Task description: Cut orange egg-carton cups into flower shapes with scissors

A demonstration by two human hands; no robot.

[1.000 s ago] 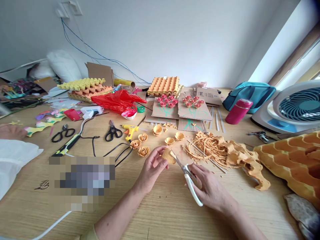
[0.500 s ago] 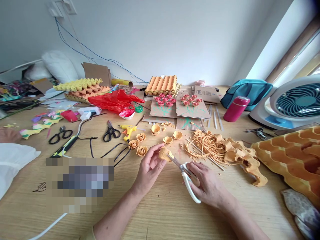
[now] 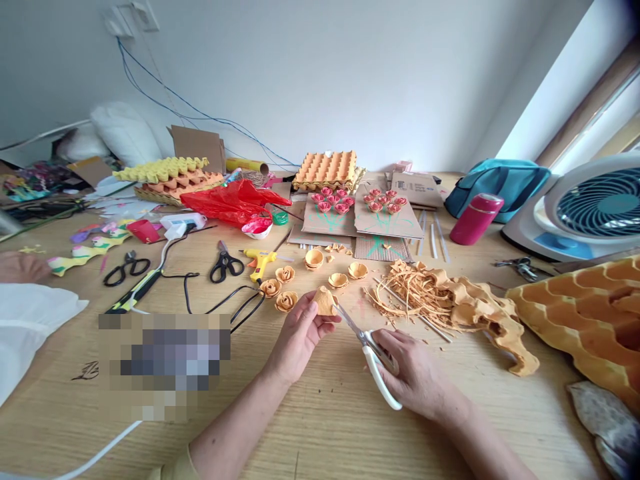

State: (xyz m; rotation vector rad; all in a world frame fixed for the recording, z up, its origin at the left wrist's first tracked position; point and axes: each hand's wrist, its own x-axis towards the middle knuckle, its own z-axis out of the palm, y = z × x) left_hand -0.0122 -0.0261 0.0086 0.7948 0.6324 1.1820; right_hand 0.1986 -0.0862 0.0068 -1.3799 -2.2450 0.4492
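The orange egg-carton cup (image 3: 325, 301) is a small piece of rough moulded pulp, roughly cone-shaped, with uneven cut edges. It is held just above the wooden table near the middle of the scene, tilted with its narrow end pointing up and far. The white-handled scissors (image 3: 371, 353) lie to its right and nearer, their thin metal blades angled up and to the left so that the tips meet the cup's lower right edge, while the looped white handle points toward the near side.
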